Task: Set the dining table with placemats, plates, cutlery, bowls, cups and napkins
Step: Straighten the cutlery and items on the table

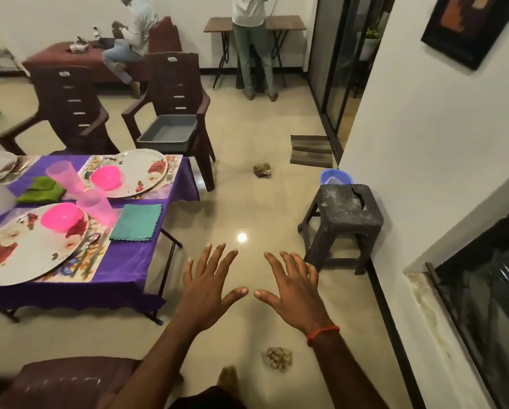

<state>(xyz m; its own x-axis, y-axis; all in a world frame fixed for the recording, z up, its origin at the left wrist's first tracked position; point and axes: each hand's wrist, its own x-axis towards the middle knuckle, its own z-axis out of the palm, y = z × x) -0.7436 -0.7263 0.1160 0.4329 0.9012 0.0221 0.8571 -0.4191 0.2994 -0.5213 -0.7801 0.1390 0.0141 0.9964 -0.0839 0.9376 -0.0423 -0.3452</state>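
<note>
The dining table with a purple cloth stands at the left. On it lie floral plates on placemats, each with a pink bowl. Two pink cups, a teal napkin, a green napkin and cutlery sit beside them. My left hand and right hand are held out over the floor, right of the table, fingers spread, palms down, holding nothing.
A brown chair holds a grey tub; another chair stands beside it. A dark stool and blue basin are at the right wall. Two people are at the back. Small scraps lie on the floor.
</note>
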